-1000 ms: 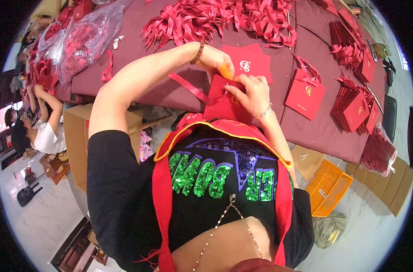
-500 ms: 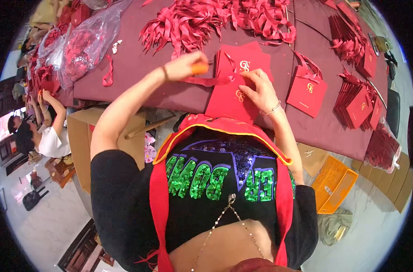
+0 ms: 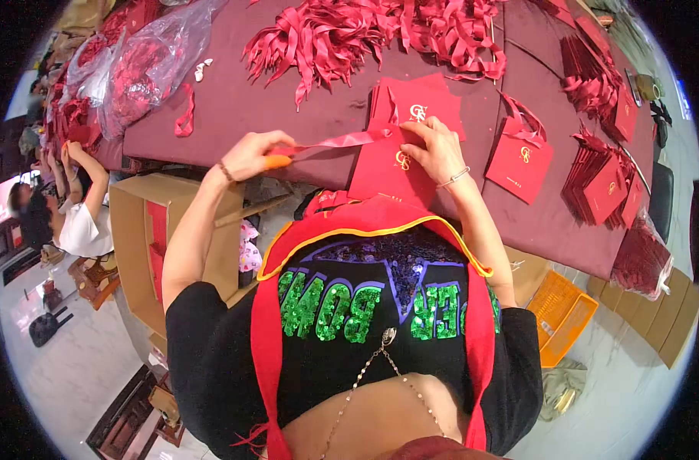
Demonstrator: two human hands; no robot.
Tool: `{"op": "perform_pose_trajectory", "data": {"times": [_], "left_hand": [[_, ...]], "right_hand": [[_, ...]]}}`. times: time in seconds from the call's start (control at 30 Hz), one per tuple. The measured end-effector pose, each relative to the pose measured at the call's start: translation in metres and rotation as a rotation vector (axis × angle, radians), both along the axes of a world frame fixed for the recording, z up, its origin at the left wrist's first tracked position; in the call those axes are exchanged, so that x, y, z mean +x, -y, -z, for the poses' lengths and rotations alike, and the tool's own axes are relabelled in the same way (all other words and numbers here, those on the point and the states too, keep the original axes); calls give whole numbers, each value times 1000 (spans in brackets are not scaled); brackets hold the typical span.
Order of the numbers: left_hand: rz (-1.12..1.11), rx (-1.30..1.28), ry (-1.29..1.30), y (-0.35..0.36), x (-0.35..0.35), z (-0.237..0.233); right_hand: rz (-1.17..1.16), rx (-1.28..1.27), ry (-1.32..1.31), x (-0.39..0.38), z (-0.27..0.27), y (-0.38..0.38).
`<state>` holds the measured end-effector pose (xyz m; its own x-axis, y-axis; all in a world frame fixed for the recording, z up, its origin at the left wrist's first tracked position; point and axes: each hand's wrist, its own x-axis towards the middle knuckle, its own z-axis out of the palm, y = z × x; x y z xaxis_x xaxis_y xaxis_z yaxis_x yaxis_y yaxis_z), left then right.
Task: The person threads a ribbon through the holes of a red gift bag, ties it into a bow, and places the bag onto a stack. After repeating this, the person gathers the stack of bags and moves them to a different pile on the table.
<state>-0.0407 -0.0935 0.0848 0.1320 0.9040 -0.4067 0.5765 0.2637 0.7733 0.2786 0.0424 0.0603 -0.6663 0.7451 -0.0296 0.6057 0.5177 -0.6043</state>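
Note:
My left hand, with an orange cover on one finger, is closed on one end of a red ribbon. The ribbon runs nearly straight to the edge of a red paper bag with a gold monogram. On that bag rests my right hand, thumb and fingers pinched at its upper part beside the ribbon's other end; the exact grip is partly hidden. Beneath and behind lie more red bags, overlapping in a pile. Farther back is a large heap of red ribbons.
A bag with a ribbon handle lies to the right, before stacks of similar bags. At left are a loose ribbon and a clear plastic sack. Below the table stand a cardboard box and an orange crate.
My left hand has moved left and down, drawing the ribbon out straighter. My right hand stays at the bag, its fingers nearly in the same place.

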Motion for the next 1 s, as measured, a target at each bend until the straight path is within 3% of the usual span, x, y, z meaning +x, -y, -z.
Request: {"op": "perform_pose_trajectory", "data": {"times": [0.07, 0.23, 0.27, 0.33, 0.43, 0.47, 0.53, 0.57, 0.6, 0.63, 0.67, 0.7, 0.83, 0.9, 1.0], "left_hand": [[-239, -139, 137, 5, -10, -12], [-553, 303, 508, 1, -19, -3], [-557, 327, 808, -3, -21, -1], [-616, 418, 1106, -18, -8, 3], [-660, 470, 1378, -46, 42, -27], [-665, 356, 1477, -54, 54, -38], [-360, 232, 1309, -68, 64, -26], [-389, 226, 899, -76, 84, -29], [-317, 42, 566, -78, 100, -36], [-258, 176, 669, -85, 118, -10], [-112, 396, 248, -89, 122, 7], [33, 665, 52, -95, 129, 25], [103, 614, -67, -96, 140, 26], [137, 598, -104, -98, 134, 23], [160, 521, -65, -98, 129, 16]], "right_hand": [[8, 4, 22, 0, 1, 0], [27, -30, -52, 0, 8, -2], [28, -62, -44, 0, 6, -3], [17, -40, -49, 1, 5, -4], [0, -15, -39, -2, 0, -2], [-4, -7, -22, -3, -2, -2], [-13, 36, -18, -4, -4, -2], [-29, 79, -16, -5, -5, -2], [-24, 57, 8, -5, -9, -1], [-18, 57, 8, -4, -9, 0], [-13, 50, -15, -3, -8, 0], [-7, 41, -38, -2, -8, 1], [21, -61, -140, 9, -10, 3], [31, 131, -65, 17, -19, 5], [66, 77, -96, 33, -26, 7]]}}
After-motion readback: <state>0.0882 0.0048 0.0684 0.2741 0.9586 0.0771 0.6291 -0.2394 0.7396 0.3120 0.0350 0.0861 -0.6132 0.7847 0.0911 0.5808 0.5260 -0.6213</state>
